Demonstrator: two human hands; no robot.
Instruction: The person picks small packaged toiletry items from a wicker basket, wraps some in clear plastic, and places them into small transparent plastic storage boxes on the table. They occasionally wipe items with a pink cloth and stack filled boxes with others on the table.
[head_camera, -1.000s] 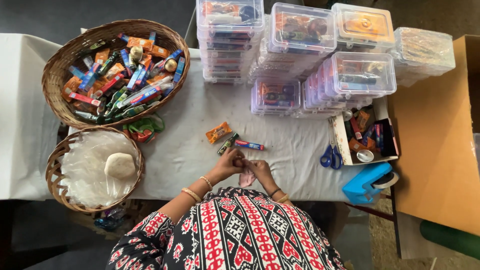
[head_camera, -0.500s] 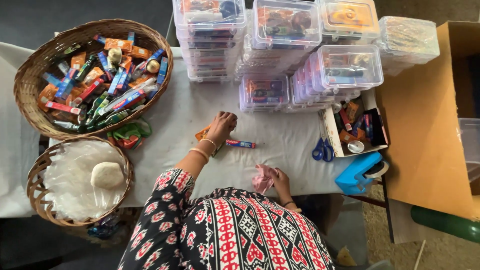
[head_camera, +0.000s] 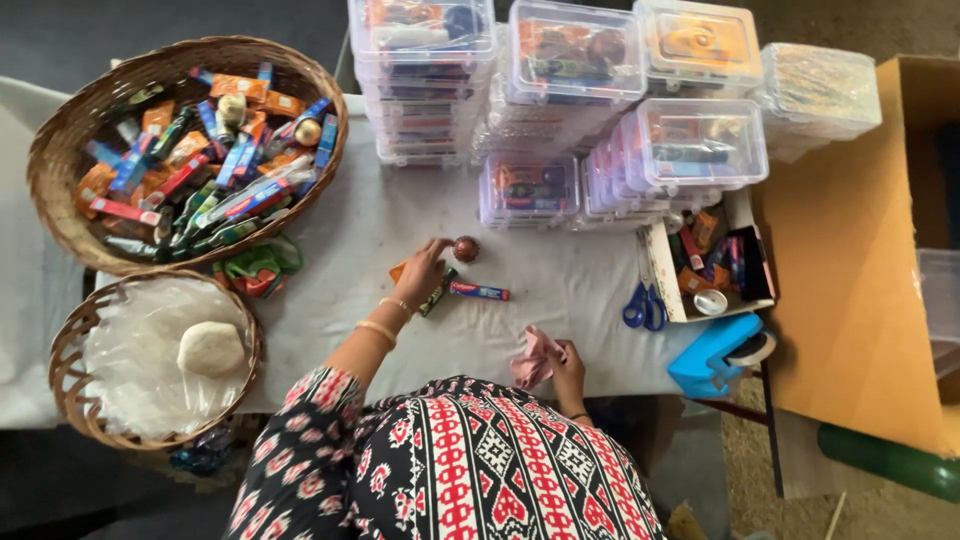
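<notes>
Head view: the left hand (head_camera: 424, 270) reaches out, fingers spread loosely over a small orange packet (head_camera: 398, 271) on the white-clothed table (head_camera: 560, 300), gripping nothing. A round brown ball (head_camera: 466, 248) sits just beyond its fingertips, a red-and-blue tube (head_camera: 479, 291) just beside it. The right hand (head_camera: 566, 362), nearer the body, pinches a crumpled pink wrapper (head_camera: 533, 357).

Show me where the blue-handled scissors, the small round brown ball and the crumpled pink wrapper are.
Blue-handled scissors (head_camera: 640, 305): head view, on the blue handle loops.
Small round brown ball (head_camera: 466, 248): head view, on its middle, just beside the left hand (head_camera: 422, 272).
Crumpled pink wrapper (head_camera: 530, 357): head view, on its folds, held in the right hand (head_camera: 568, 368).
</notes>
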